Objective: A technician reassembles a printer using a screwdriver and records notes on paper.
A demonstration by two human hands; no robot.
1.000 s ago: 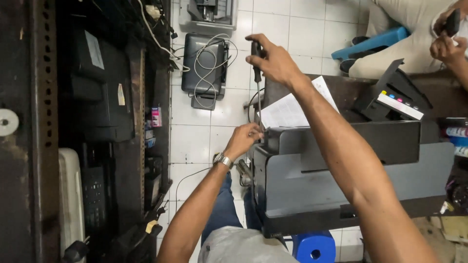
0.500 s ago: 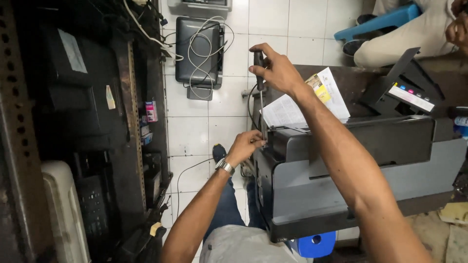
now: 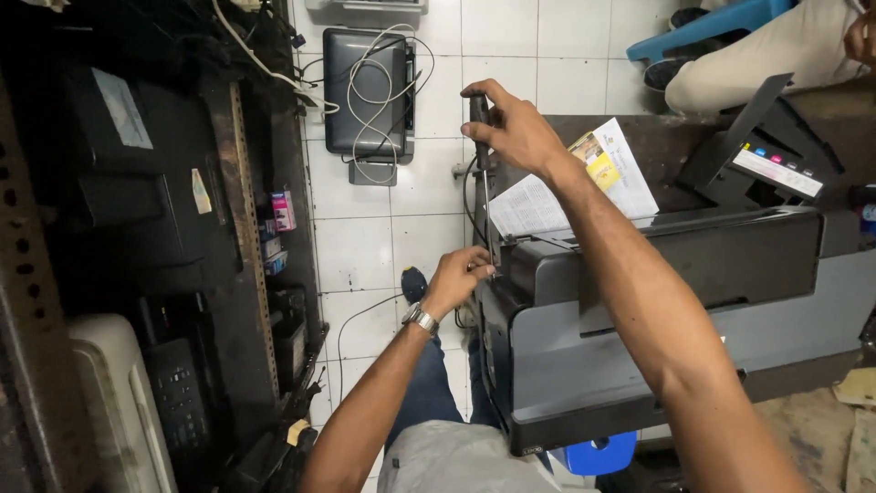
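The right hand (image 3: 511,128) is gripping a screwdriver (image 3: 484,155) upright over the printer's (image 3: 657,310) left edge while the left hand (image 3: 456,278) is pinching its tip steady, so keeping the shaft straight matters.

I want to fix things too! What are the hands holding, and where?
The right hand grips a screwdriver by its dark handle. The left hand pinches its thin shaft near the tip, at the grey printer.
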